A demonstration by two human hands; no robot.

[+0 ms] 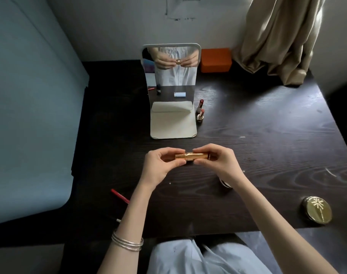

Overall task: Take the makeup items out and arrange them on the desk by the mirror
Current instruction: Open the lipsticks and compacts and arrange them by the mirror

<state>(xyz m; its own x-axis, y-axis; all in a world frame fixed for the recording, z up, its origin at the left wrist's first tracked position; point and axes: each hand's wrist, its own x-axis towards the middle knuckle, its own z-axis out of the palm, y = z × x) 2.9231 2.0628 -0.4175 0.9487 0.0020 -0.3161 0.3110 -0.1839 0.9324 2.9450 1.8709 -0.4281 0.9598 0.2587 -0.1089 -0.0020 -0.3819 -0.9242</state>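
Note:
A gold lipstick tube (190, 156) lies level between both hands above the dark desk (267, 135). My left hand (160, 165) pinches its left end, and my right hand (218, 161) grips the right part. The standing mirror (171, 76) is just beyond, on its pale folded base. Two uncapped lipsticks (200, 111) stand upright at the mirror's right side. A gold round compact (317, 211) lies near the desk's front right edge. A red pencil (120, 195) lies at the front left. A small round jar (226, 183) is partly hidden under my right wrist.
An orange box (215, 59) sits at the back beside the mirror. A beige curtain (277, 40) hangs onto the desk's back right corner. A blue bed (30, 115) borders the desk on the left. Silver bangles circle my left wrist.

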